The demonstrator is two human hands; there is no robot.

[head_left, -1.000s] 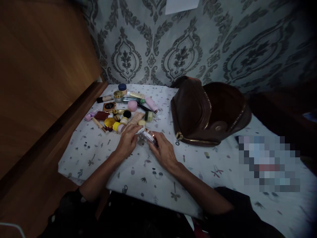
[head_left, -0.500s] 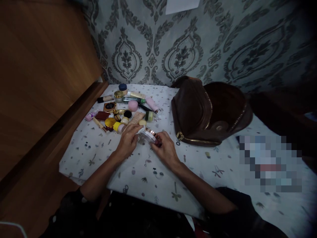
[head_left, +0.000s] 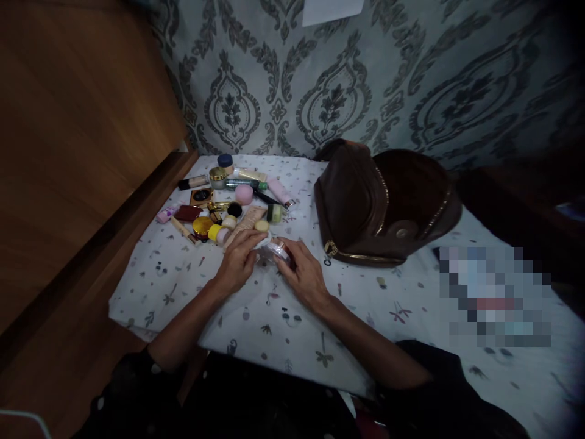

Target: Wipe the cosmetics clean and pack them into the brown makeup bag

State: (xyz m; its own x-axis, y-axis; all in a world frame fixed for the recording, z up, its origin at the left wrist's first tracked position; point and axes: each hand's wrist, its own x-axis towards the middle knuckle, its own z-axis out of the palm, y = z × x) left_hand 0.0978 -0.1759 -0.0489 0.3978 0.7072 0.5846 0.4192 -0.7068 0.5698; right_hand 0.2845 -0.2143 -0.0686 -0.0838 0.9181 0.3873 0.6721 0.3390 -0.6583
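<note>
My left hand (head_left: 236,261) is closed on a white cloth or wipe (head_left: 262,242) and presses it against the side of a round cosmetic jar. My right hand (head_left: 302,273) grips that jar (head_left: 278,249) from the right; it has a clear, shiny body and a rose-gold band. Fingers hide part of both jar and cloth. Just beyond my left hand lie a beige tube (head_left: 249,221), a yellow-capped pot (head_left: 218,233) and a small jar with a pale lid (head_left: 262,225).
More cosmetics are spread behind, among them a gold-lidded jar (head_left: 202,227), a pink jar (head_left: 244,194) and a pink tube (head_left: 280,191). An unzipped brown leather bag (head_left: 350,204) stands to the right on the patterned tablecloth (head_left: 274,329). A wooden cabinet (head_left: 91,110) borders the left.
My right hand has shifted its hold: its fingers now reach further over the jar, and the jar has turned. The left hand stays about where it was with the white cloth.
</note>
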